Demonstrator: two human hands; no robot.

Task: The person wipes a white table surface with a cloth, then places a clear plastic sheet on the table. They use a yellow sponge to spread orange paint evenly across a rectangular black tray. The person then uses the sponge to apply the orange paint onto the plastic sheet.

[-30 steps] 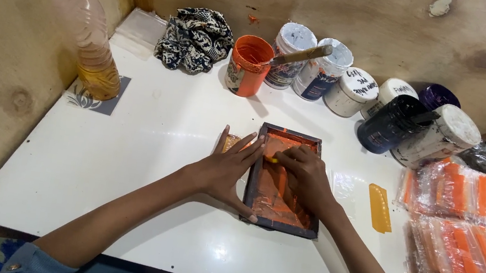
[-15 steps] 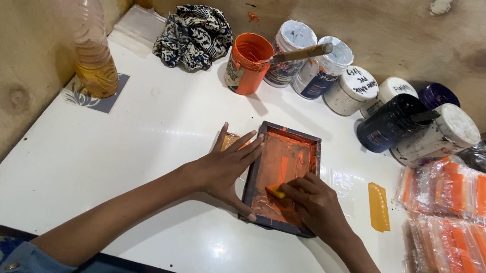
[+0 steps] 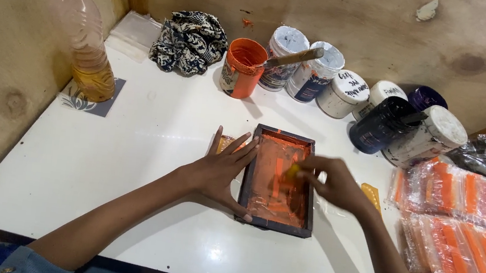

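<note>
Orange-inked frame [image 3: 277, 181] — left hand [image 3: 220, 168] flat beside it, right hand [image 3: 333, 181] pinching a yellow scraper [image 3: 292, 171].

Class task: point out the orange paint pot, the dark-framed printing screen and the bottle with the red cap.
orange paint pot [image 3: 240, 68], head view, outer wall.
printing screen [image 3: 272, 223], head view, near frame edge.
bottle [image 3: 84, 43], head view, clear body.

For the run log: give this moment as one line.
left hand: flat beside dark frame, steadying it | right hand: pinching small yellow scraper over orange ink | near: open orange tub
</note>
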